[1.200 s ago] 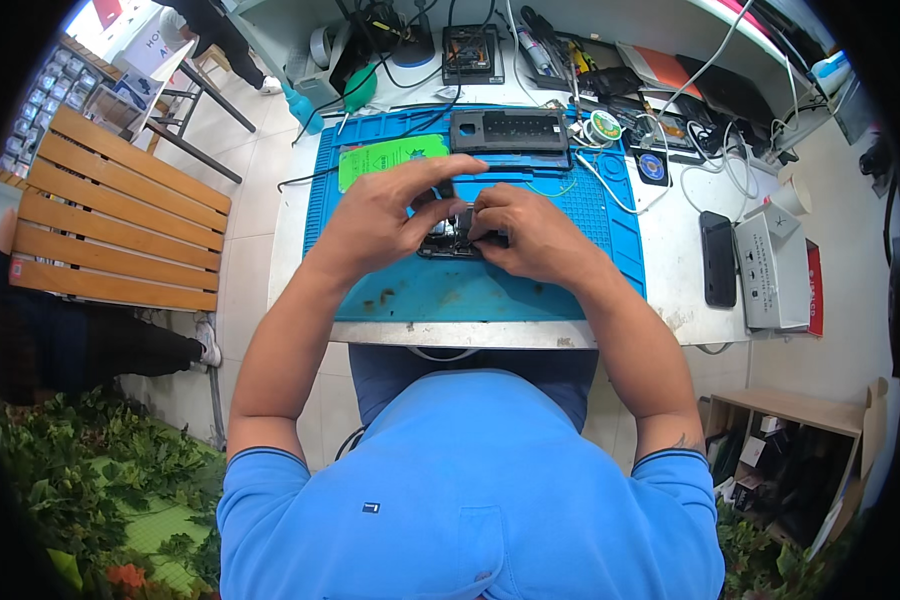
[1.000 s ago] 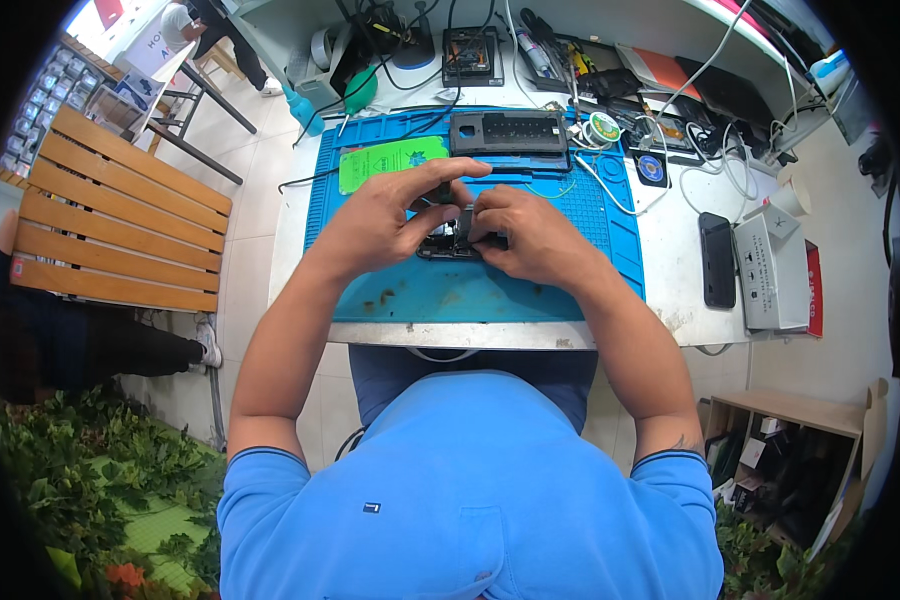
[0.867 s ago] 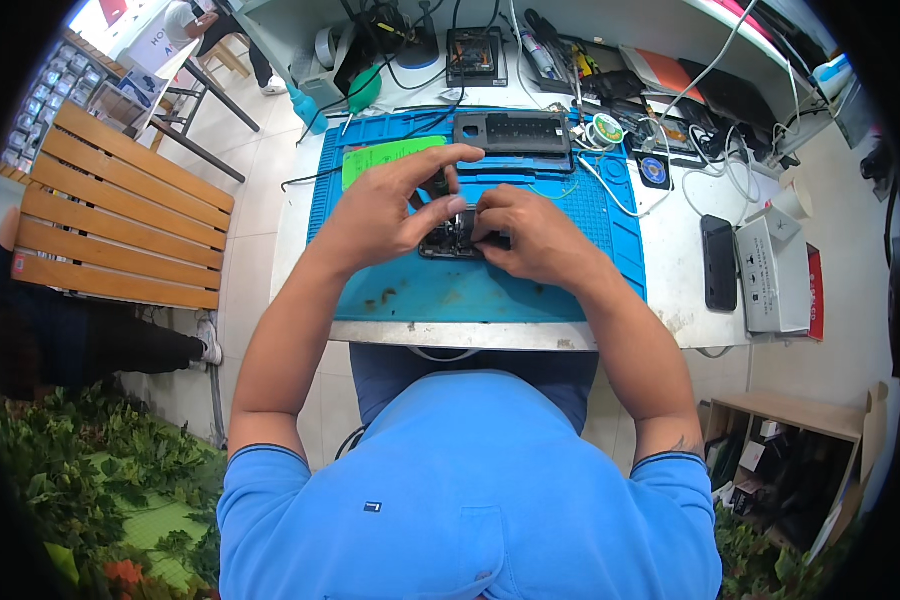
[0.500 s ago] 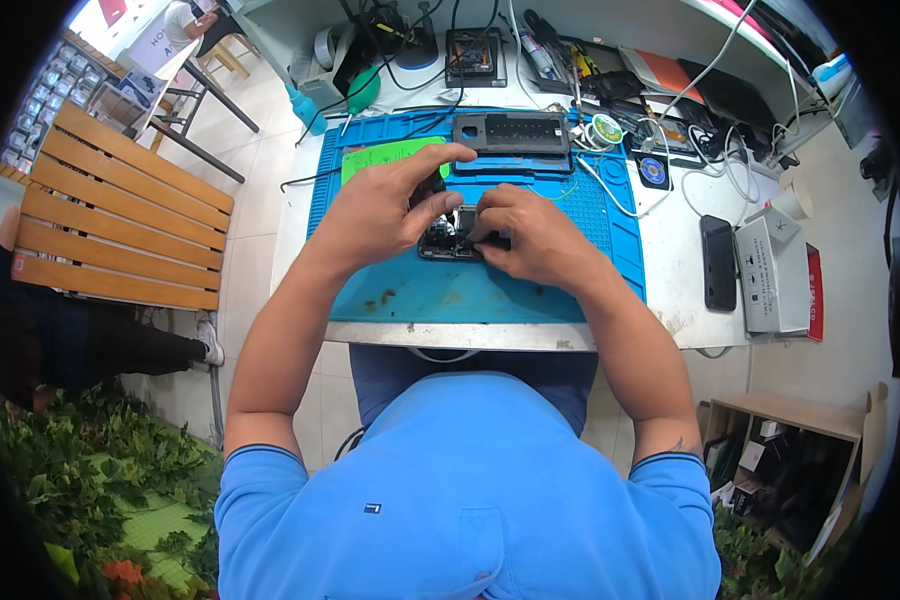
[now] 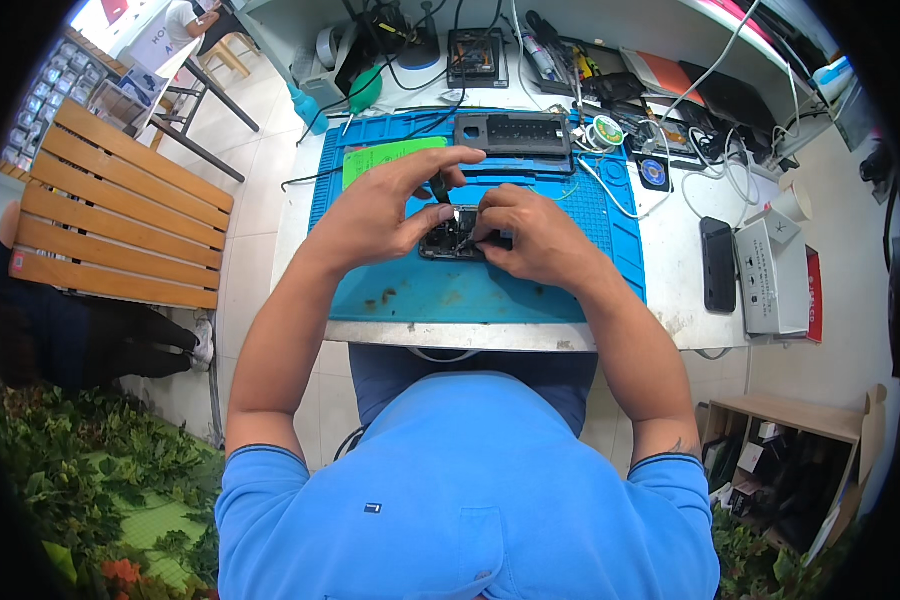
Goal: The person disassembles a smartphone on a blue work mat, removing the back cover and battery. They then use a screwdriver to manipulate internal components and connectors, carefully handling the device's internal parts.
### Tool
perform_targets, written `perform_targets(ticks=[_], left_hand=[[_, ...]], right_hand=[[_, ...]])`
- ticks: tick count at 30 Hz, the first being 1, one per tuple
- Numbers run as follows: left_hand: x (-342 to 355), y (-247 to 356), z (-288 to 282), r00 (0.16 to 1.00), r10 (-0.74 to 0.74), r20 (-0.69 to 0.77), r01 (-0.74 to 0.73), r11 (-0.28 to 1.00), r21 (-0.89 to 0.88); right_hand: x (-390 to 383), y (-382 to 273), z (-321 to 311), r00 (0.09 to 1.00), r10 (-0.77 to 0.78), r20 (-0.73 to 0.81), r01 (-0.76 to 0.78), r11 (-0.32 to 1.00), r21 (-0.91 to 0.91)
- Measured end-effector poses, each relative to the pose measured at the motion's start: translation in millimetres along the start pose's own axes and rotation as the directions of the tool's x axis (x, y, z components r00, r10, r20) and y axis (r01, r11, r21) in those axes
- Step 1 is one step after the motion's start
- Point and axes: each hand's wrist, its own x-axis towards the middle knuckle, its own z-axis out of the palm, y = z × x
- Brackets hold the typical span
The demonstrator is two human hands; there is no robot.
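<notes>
An opened smartphone [image 5: 452,246] lies on the blue work mat [image 5: 450,297], its dark inner parts exposed. My left hand [image 5: 385,207] is over its upper left side, thumb at the phone's edge and index finger stretched forward. Between that thumb and the curled fingers shows a thin dark piece [image 5: 439,187] whose kind I cannot tell. My right hand [image 5: 532,235] covers the phone's right side. Its fingers are pinched together at the inner parts, and whatever is between them is hidden.
Beyond my hands lie a green sheet [image 5: 380,155] and a black phone-sized frame [image 5: 513,130]. A solder spool [image 5: 604,131] sits by a white cable on the right. Farther right are a dark phone [image 5: 718,264] and a white box [image 5: 770,275]. Tools and cables crowd the back.
My left hand has shifted very slightly; the thin dark piece now shows more plainly and stands a little farther right. My right hand stays pinched at the phone.
</notes>
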Motion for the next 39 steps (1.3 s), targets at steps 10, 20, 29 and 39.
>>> perform_targets(ticks=[10, 20, 29, 39], left_hand=[[-19.5, -10.4, 16.8, 0.986, -0.121, -0.114, 0.098, 0.977, -0.188], [-26.3, -15.1, 19.2, 0.944, -0.143, -0.297, 0.077, 0.972, -0.221], [-30.8, -18.5, 27.7, 0.959, -0.098, -0.267, 0.066, 0.990, -0.125], [-29.3, -16.5, 25.7, 0.958, -0.105, -0.268, 0.070, 0.988, -0.136]], right_hand=[[2.7, -5.0, 1.6, 0.998, 0.003, -0.058, -0.004, 1.000, -0.017], [10.2, 1.9, 21.1, 0.998, 0.026, -0.048, -0.031, 0.995, -0.096], [6.8, -3.0, 16.2, 0.997, 0.069, -0.034, -0.072, 0.992, -0.103], [6.6, -3.2, 16.3, 0.997, 0.060, -0.047, -0.064, 0.992, -0.109]])
